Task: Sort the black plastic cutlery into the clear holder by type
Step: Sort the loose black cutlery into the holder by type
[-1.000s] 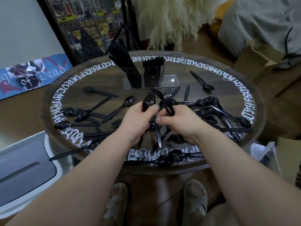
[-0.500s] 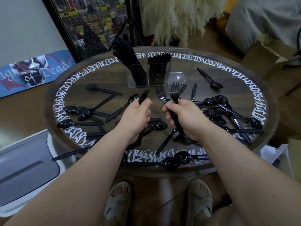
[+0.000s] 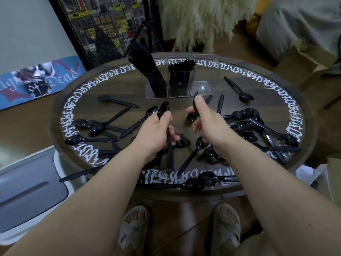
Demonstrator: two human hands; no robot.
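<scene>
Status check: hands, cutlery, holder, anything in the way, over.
Left hand grips forks; right hand grips a fork. Clear holder: two compartments filled, right one bare. Loose spoons scattered across table, path to holder open.

framed poster [image 3: 103, 24]; skateboard deck [image 3: 36, 80]; cardboard box [image 3: 304, 65]; tripod [image 3: 147, 28]

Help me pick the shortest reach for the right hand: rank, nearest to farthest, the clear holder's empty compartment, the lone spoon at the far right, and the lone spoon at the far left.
1. Empty compartment of the clear holder, just beyond the right hand.
2. Far-right spoon, beyond and right.
3. Far-left spoon, across past the left hand.
</scene>
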